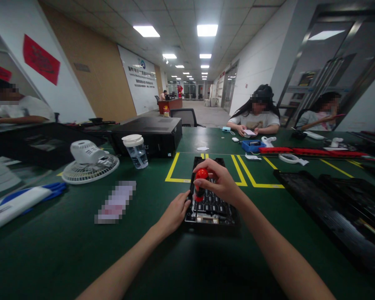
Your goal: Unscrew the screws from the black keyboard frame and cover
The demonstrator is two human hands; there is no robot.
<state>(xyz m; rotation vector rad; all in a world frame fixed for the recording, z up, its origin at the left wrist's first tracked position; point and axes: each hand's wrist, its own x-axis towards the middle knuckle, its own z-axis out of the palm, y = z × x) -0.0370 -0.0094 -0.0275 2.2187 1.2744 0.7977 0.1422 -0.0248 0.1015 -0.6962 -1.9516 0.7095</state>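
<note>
A black electronic device point(211, 205) with rows of dark, rounded cells lies on the green table in front of me; metal parts show at its near end. My right hand point(222, 178) is closed around a screwdriver point(201, 174) with a red and black handle. It stands nearly upright over the left part of the device, shaft pointing down; I cannot tell whether its tip sits in a screw. My left hand point(176, 211) grips the device's left edge, thumb on top. The device's far part is partly hidden behind my right hand.
A lidded plastic cup point(136, 152), a white fan point(89, 160) and a black computer case point(150, 131) stand to the left. Long black panels point(325, 225) lie at right. Across the table a person point(256, 116) sits near a blue tray point(253, 146).
</note>
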